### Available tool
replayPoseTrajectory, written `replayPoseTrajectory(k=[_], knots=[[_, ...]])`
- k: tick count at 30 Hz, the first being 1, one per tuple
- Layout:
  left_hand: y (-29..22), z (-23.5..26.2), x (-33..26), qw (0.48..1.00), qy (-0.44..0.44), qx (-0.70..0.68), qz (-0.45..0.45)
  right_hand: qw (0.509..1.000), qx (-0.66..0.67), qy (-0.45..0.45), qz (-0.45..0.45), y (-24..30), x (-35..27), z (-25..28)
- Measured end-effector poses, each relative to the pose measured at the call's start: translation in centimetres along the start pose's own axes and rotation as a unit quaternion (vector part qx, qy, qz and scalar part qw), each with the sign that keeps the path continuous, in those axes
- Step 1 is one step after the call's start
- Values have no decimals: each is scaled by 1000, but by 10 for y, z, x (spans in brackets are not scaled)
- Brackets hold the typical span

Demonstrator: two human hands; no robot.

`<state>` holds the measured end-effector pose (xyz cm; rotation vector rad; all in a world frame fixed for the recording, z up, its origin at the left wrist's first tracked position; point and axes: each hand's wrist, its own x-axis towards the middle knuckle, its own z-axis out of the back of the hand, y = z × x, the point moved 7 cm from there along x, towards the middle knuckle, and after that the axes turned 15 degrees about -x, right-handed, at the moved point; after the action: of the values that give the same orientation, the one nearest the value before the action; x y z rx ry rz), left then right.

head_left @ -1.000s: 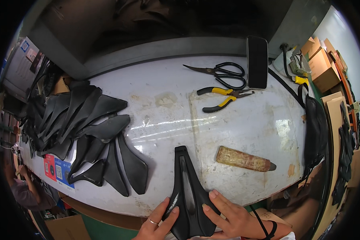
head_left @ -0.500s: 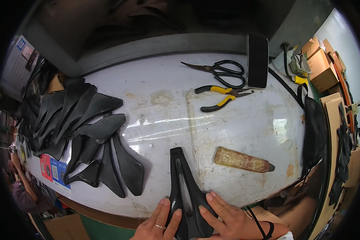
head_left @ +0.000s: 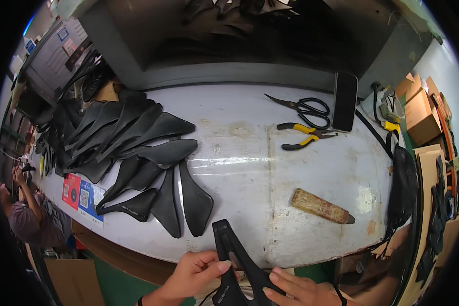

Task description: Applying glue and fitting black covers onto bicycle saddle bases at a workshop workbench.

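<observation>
A black bicycle saddle [head_left: 247, 257] with a long central cut-out is held at the table's near edge, its narrow nose pointing away from me. My left hand [head_left: 194, 274] pinches the saddle's left side by the cut-out, thumb on top and fingers curled. On the right rear wing lies my right hand [head_left: 300, 290], its fingers over the top and its thumb hidden. The saddle's rear end runs out of view at the bottom. Left of it, a pile of similar black saddles [head_left: 198, 201] covers the table, several overlapping.
A tape-wrapped tool [head_left: 319, 205] with a dark tip lies right on the white table [head_left: 239, 191]. Farther back are yellow-black pliers [head_left: 301, 136], black-handled scissors [head_left: 313, 112] and a phone [head_left: 345, 102]. A black bag [head_left: 402, 186] hangs at the right edge. Another person [head_left: 33, 219] is at far left.
The saddle has turned slightly, and its nose sits lower in view. My left hand has gone from lying along its side to pinching it near the cut-out. The whole view has shifted.
</observation>
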<state>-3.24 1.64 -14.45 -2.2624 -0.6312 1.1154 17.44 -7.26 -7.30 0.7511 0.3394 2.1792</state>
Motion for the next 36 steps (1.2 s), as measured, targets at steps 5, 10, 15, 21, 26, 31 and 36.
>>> replayPoseTrajectory(k=[5,10,15,21,26,31,36], knots=[[-16,-26,-12,998,34,-33,-51,1000,-11,20,11,6,2,4],[-1,-36,-15,994,108,-9,17,822,491,-149,-249,-11,-6,-13],[2,-64,-14,971,205,-110,51,543,698,-67,-463,-32,-25,-81],[-16,-75,-11,961,269,-7,60,474,794,0,-380,-25,-35,-99],[-5,-69,-12,964,258,16,64,589,656,35,-470,-24,-20,-73],[-3,-70,-14,963,252,83,56,698,529,60,-478,-35,-37,-65],[-7,-70,-12,963,246,89,60,746,589,165,-265,-29,-22,-71]])
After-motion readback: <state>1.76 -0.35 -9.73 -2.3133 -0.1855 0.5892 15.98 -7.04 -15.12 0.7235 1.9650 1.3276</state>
